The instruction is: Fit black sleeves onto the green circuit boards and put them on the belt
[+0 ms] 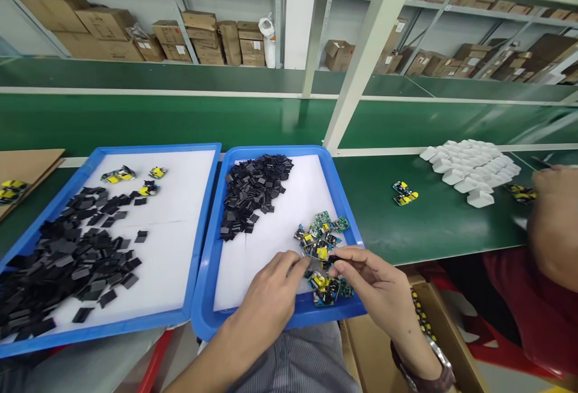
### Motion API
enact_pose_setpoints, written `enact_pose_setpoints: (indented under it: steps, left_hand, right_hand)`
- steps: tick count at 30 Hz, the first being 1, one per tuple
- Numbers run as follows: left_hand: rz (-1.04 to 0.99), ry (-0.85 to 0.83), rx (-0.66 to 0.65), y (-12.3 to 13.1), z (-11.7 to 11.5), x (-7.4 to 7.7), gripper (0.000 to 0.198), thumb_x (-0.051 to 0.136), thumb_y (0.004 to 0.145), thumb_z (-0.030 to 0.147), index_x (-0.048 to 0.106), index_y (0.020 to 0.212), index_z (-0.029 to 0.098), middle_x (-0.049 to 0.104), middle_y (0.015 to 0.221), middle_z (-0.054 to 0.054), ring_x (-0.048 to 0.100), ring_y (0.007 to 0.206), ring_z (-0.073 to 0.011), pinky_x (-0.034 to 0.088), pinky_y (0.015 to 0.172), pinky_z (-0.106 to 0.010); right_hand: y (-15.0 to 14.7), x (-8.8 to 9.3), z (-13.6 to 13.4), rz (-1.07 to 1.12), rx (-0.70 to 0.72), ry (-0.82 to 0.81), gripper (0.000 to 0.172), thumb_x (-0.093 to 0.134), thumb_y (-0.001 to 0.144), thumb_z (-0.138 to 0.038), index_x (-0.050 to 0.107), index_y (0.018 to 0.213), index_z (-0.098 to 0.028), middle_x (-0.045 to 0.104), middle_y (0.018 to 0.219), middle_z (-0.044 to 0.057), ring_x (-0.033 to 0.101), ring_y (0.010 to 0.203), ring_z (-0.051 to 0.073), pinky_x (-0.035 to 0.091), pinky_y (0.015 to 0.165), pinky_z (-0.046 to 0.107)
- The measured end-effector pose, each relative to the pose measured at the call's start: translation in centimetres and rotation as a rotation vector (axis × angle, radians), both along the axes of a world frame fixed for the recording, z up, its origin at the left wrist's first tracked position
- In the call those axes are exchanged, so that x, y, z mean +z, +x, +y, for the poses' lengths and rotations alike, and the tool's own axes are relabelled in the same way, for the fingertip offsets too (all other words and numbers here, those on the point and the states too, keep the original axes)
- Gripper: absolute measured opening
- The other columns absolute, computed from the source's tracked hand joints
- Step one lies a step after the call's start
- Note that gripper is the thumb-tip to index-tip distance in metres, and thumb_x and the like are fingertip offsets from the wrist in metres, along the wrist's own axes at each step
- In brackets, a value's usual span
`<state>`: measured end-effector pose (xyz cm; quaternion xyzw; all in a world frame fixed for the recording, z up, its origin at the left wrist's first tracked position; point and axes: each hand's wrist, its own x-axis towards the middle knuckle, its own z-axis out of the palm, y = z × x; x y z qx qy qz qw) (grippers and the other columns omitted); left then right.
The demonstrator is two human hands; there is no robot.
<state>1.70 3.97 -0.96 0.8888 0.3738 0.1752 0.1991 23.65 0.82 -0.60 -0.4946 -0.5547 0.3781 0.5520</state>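
Observation:
Over the right tray, my left hand has its thumb and forefinger together beside a group of small circuit boards. What its fingertips hold, if anything, is hidden. My right hand, with a watch on its wrist, pinches a small black piece between thumb and fingers, close to the left fingertips. More boards with yellow and black parts lie just below, between my hands. A heap of flat black pieces covers the upper left of this blue tray.
A second blue tray on the left holds more black pieces and several boards. To the right are two boards, white housings and another person's arm. A frame post rises behind; an open carton stands below.

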Motion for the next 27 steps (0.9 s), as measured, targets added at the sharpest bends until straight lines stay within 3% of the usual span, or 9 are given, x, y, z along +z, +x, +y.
enact_pose_setpoints:
  steps: [5,8,10,12,14,20,24,27]
  left_hand:
    - [0.015,0.085,0.198,-4.3,-0.1,-0.6,0.040,0.044,0.100,0.002,0.058,0.134,0.017,0.062,0.113,-0.010,0.070,0.096,-0.0266,0.064,0.084,-0.045]
    - [0.076,0.059,0.242,-6.1,0.2,-0.9,0.039,0.045,0.099,0.003,0.060,0.133,0.016,0.062,0.114,-0.011,0.072,0.095,-0.0272,0.065,0.083,-0.045]
    - [0.060,0.027,0.242,-6.4,0.4,-1.1,0.039,0.048,0.098,0.004,0.061,0.133,0.017,0.062,0.123,-0.014,0.071,0.106,-0.0303,0.064,0.089,-0.047]
    - [-0.026,-0.011,0.254,-6.2,0.5,-1.1,0.037,0.050,0.099,0.007,0.063,0.132,0.018,0.064,0.130,-0.014,0.068,0.119,-0.0325,0.060,0.100,-0.050]
    - [-0.165,-0.111,0.288,-6.0,0.2,-1.0,0.036,0.051,0.102,0.012,0.063,0.134,0.021,0.067,0.132,-0.011,0.068,0.120,-0.0296,0.058,0.105,-0.048]
    - [-0.629,-0.561,0.320,-5.9,-2.0,0.6,0.035,0.061,0.103,0.029,0.062,0.138,0.030,0.070,0.132,-0.006,0.072,0.113,-0.0210,0.060,0.101,-0.034]
    - [-0.837,-0.617,0.318,-5.9,-2.7,0.8,0.034,0.070,0.097,0.028,0.069,0.131,0.027,0.066,0.137,-0.009,0.067,0.123,-0.0247,0.057,0.103,-0.032]
    - [-0.877,-0.640,0.406,-6.0,-2.8,0.2,0.036,0.074,0.095,0.028,0.069,0.131,0.027,0.070,0.129,-0.008,0.069,0.114,-0.0229,0.057,0.101,-0.033]
  right_hand:
    - [-0.7,0.1,0.2,-0.110,0.022,0.077,0.021,0.068,0.099,-0.014,0.077,0.110,-0.029,0.076,0.102,0.005,0.073,0.097,0.019,0.061,0.086,0.032]
    - [-1.9,0.3,0.1,-0.168,0.063,0.087,0.015,0.066,0.099,-0.014,0.075,0.102,-0.025,0.074,0.099,0.006,0.071,0.095,0.020,0.059,0.084,0.033]
    - [-3.0,0.6,0.2,-0.197,0.084,0.104,0.013,0.064,0.099,-0.014,0.073,0.100,-0.024,0.073,0.096,0.006,0.071,0.091,0.019,0.058,0.080,0.032]
    - [-4.1,0.8,0.3,-0.211,0.092,0.137,0.014,0.063,0.099,-0.013,0.072,0.102,-0.023,0.073,0.097,0.006,0.071,0.091,0.019,0.058,0.080,0.032]
    - [-5.0,1.0,0.3,-0.199,0.107,0.174,0.017,0.063,0.099,-0.011,0.073,0.105,-0.023,0.074,0.100,0.007,0.072,0.094,0.020,0.058,0.083,0.032]
    - [-6.7,0.9,0.5,-0.092,0.132,0.169,0.028,0.066,0.095,-0.006,0.076,0.110,-0.028,0.077,0.101,0.005,0.073,0.097,0.020,0.061,0.082,0.030]
    - [-7.4,0.6,0.9,-0.073,0.161,0.149,0.026,0.067,0.095,-0.005,0.078,0.106,-0.027,0.078,0.099,0.005,0.074,0.096,0.019,0.061,0.083,0.030]
    - [-7.9,0.5,1.1,-0.076,0.170,0.171,0.026,0.068,0.094,-0.005,0.078,0.104,-0.027,0.078,0.098,0.005,0.074,0.095,0.019,0.061,0.082,0.030]
